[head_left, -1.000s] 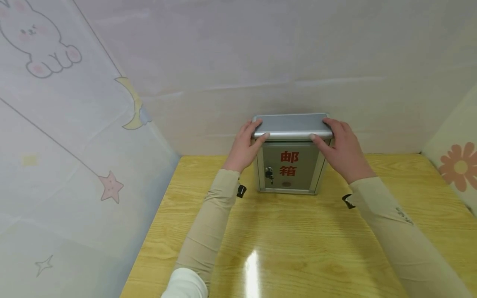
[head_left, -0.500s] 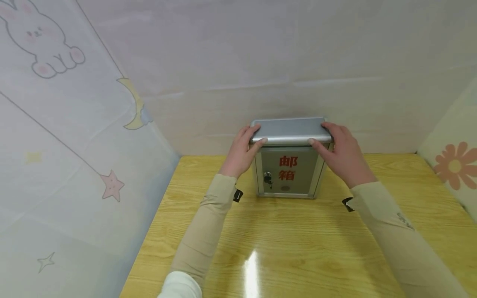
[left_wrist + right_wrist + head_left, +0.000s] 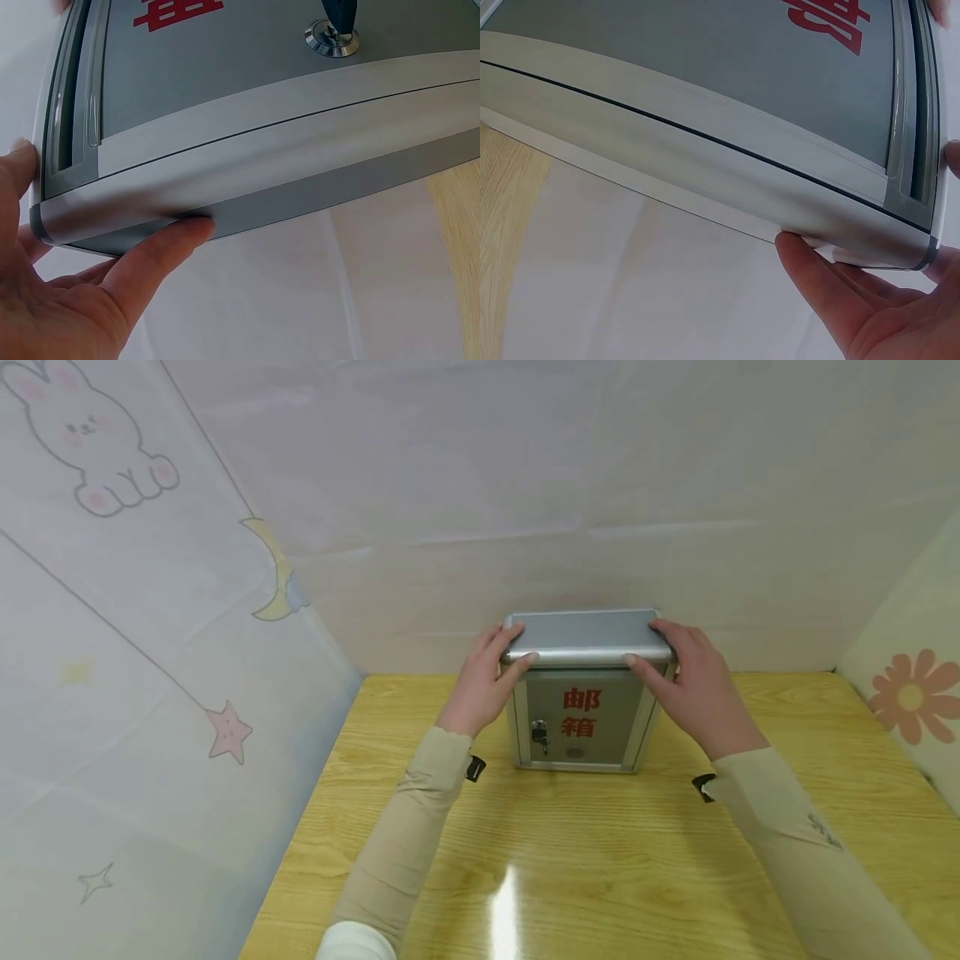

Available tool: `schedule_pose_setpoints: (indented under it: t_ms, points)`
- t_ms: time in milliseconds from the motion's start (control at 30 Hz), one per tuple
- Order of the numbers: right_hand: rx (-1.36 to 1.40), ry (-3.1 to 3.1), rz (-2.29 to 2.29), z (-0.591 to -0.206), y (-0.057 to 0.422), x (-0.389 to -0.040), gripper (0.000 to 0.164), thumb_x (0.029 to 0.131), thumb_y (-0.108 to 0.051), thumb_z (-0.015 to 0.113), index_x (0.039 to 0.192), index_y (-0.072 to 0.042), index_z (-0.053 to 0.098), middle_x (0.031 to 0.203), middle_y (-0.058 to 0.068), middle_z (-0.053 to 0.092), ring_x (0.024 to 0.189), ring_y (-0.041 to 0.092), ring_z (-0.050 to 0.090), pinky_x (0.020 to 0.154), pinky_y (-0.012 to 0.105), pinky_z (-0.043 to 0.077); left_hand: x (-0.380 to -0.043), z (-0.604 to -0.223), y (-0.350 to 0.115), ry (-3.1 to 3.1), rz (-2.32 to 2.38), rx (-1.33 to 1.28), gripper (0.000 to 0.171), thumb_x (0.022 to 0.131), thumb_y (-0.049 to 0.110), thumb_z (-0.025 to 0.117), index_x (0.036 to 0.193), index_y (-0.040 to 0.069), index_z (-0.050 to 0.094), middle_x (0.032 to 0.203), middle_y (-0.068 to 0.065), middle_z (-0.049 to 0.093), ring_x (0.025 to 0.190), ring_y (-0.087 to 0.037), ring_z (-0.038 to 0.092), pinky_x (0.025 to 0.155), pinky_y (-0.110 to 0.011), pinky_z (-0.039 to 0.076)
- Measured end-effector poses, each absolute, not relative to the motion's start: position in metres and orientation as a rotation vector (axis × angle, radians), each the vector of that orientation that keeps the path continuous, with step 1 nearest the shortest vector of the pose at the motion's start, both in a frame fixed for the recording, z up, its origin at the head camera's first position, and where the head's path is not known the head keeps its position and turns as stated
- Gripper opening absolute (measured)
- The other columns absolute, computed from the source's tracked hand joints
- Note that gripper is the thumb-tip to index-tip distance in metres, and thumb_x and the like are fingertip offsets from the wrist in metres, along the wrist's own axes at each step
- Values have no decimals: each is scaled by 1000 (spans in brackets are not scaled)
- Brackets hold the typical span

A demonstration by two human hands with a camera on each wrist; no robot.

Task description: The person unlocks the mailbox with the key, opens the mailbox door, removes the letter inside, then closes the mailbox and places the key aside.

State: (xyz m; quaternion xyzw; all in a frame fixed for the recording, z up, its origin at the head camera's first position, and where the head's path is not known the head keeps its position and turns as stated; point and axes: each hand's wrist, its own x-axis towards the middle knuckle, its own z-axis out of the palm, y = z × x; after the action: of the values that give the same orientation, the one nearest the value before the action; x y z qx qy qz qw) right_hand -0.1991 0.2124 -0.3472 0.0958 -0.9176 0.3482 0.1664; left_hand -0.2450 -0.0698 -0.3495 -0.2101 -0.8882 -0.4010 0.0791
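A grey metal mailbox (image 3: 585, 718) with red characters on its door stands upright on the wooden table, near the back wall. In its lock (image 3: 332, 39), on the door's left side, sits a key with a black head (image 3: 341, 13). My left hand (image 3: 477, 683) grips the left end of the mailbox top, thumb at the front edge, fingers over the end. On the opposite end my right hand (image 3: 693, 687) grips in the same way. Both wrist views show fingers pressed along the box's side walls close under the top, beside the slot (image 3: 924, 105).
Wood-grain table (image 3: 570, 860) extends in front of the mailbox and to both sides. A pale cloth wall (image 3: 420, 593) rises close behind it. The left wall (image 3: 165, 760) carries printed rabbit, moon and star figures; a printed flower (image 3: 911, 697) marks the right one.
Held between both hands, the mailbox has come nearer to me across the table, away from the back wall. The grip of the hands looks the same, and the head view has turned slightly.
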Motion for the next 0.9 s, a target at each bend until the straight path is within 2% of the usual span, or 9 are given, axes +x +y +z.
schedule_pose_setpoints:
  t_ms: [267,500,700,900]
  points:
    - [274,-2587,990,-348,212,-191,68,95,-46,56,149,-11,34,143,24,35,125,45,37,91,61,35,-238,-350,-70,-2645,-1197,-650,64,93,57,44,149,26,36,153,-14,25,137,-31,29,106,-45,33]
    - [278,-2584,982,-348,214,-185,66,95,-44,57,148,-12,34,143,23,36,124,45,37,90,60,35,-232,-351,-71,-2636,-1224,-675,64,93,56,44,148,25,37,152,-11,26,136,-28,32,105,-42,35]
    - [285,-2606,967,-349,214,-183,67,96,-45,54,150,-14,30,144,24,33,123,46,37,89,60,34,-233,-353,-76,-2575,-1276,-718,52,100,49,40,145,25,42,151,-7,28,135,-25,33,104,-44,35]
    - [317,-2642,903,-347,208,-176,69,99,-43,47,152,-7,22,148,28,22,128,49,31,95,63,30,-240,-357,-82,-2493,-1328,-786,43,103,40,38,141,23,49,152,-3,27,138,-19,28,107,-44,30]
